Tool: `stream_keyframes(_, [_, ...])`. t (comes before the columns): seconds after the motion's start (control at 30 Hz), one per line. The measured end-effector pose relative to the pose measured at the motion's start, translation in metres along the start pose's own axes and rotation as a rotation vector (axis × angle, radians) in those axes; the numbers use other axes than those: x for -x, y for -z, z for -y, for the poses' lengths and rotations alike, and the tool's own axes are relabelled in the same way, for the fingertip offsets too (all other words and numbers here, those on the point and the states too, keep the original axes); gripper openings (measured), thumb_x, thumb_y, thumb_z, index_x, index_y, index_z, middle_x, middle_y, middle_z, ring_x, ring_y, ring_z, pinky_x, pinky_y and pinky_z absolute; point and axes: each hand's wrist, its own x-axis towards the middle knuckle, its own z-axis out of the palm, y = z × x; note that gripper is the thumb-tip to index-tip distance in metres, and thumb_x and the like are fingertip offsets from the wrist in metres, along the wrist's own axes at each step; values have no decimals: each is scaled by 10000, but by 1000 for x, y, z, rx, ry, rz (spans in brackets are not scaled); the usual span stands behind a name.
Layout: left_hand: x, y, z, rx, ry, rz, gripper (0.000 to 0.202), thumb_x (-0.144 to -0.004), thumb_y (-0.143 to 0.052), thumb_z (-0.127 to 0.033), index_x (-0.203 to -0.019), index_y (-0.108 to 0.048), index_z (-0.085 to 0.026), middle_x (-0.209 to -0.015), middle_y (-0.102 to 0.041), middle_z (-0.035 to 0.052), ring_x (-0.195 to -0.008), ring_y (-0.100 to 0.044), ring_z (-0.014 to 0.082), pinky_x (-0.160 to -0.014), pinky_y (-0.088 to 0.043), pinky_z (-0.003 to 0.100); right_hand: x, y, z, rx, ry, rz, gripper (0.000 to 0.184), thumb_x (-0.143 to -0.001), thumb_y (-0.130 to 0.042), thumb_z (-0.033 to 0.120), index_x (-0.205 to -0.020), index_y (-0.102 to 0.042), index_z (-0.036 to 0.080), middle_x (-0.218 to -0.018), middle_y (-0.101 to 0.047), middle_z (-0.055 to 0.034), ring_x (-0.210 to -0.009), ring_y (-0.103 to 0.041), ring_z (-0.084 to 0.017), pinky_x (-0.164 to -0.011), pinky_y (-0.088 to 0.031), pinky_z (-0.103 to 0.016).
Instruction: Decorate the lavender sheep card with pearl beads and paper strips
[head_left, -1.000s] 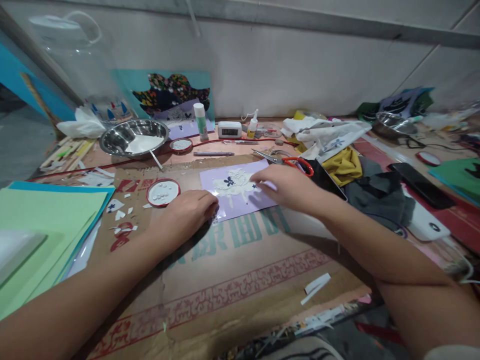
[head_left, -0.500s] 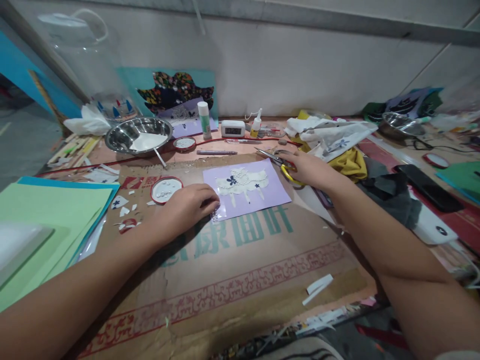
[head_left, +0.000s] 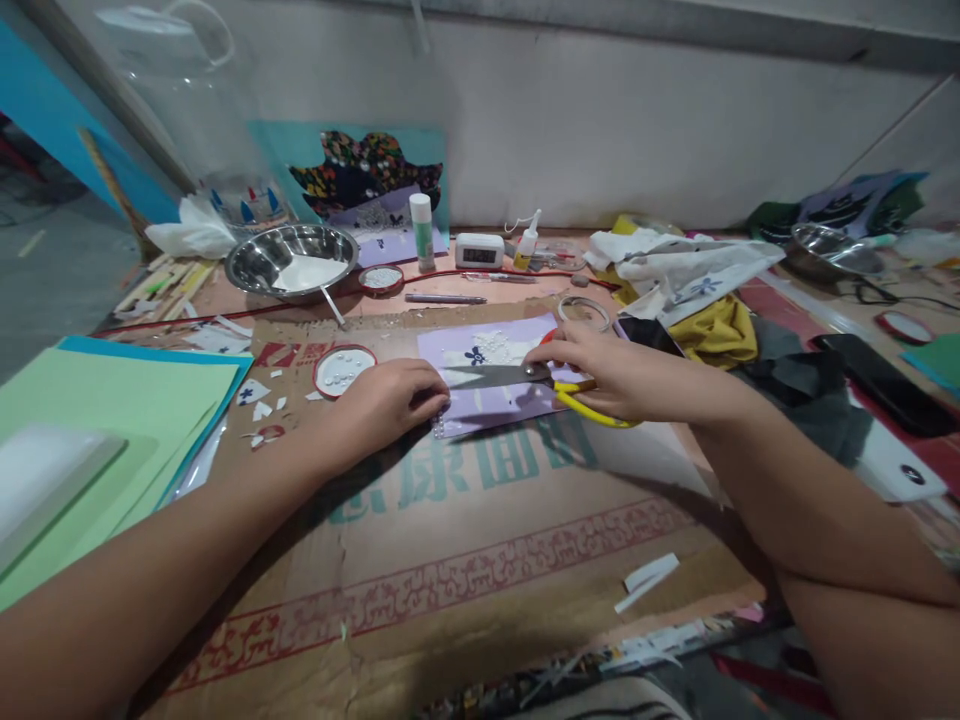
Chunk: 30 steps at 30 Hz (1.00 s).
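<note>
My right hand [head_left: 600,372] grips a pair of scissors [head_left: 487,376] with yellow handles. Their blades reach left across the purple card [head_left: 517,405], tips near my left fingertips. White fabric, dark blue flowers and white beads decorate the card, partly hidden behind blades and hand. At the card's left edge, my left hand [head_left: 397,395] is closed with its fingertips pinched. A short string of small clear beads [head_left: 438,428] shows just under those fingertips. Beside this hand sits a round lid [head_left: 341,372] with several pearly beads in it.
Cardboard [head_left: 420,560] covers the work surface. Toward the back stand a metal bowl [head_left: 247,262], a glue stick [head_left: 422,235], a small digital clock [head_left: 480,251] and a glue bottle [head_left: 527,245]. Green paper [head_left: 150,400] lies left; cloth scraps [head_left: 712,335] and a phone [head_left: 885,382] lie right.
My right hand has lifted the scissors from the card's right side and brought them left over the card, uncovering a tape ring. My left hand stays at the card's left edge.
</note>
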Motion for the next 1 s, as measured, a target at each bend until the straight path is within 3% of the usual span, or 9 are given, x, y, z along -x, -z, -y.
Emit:
stream_keyframes(0.13, [0,1,-1,-20,5,1,256,-951,-514,-314,-943,-733,-182,-942,-738,59,-851,-668,214,-766,-478,308,0,-2,-4,64,-10,116,359,-865,-653,306,-1219,-662,249,-1089,-670,-75,-885,-629,-203,-717,-429,-272])
stream_keyframes(0.37, [0,0,-1,-24,-11,-6,229,-953,-524,-292,-925,-723,-182,-927,-731,46,-837,-659,197,-753,-457,292,-5,-6,-3,151,-57,169,327,-877,-626,267,-1197,-693,243,-1099,-723,-68,-917,-673,-223,-726,-441,-287])
stream_keyframes(1.0, [0,-1,-5,-54,8,4,202,-933,-541,-275,-918,-718,-178,-915,-726,57,-831,-661,205,-748,-468,302,-14,-26,-1,175,-54,152,285,-857,-657,213,-1139,-700,236,-1017,-736,-64,-870,-659,-213,-672,-384,-273])
